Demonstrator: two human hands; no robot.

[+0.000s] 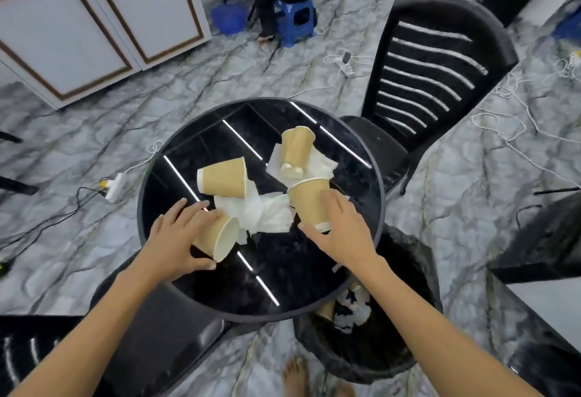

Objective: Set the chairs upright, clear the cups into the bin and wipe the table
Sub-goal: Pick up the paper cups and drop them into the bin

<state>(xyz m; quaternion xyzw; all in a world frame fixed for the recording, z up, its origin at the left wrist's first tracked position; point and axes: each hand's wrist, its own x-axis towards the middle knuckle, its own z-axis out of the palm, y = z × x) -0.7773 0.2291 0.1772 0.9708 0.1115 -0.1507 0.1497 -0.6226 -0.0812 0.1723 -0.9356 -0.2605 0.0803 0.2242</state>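
Left hand (176, 233) grips one cup (220, 239); right hand (338, 233) grips another (306, 200).

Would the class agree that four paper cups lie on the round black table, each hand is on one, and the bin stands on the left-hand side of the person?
Not quite. The head view shows the bin at the person's right, beside the table. The rest holds: four cups, with the left hand on one and the right hand on another.

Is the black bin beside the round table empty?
No, the black bin already holds a tan paper cup and crumpled white paper.
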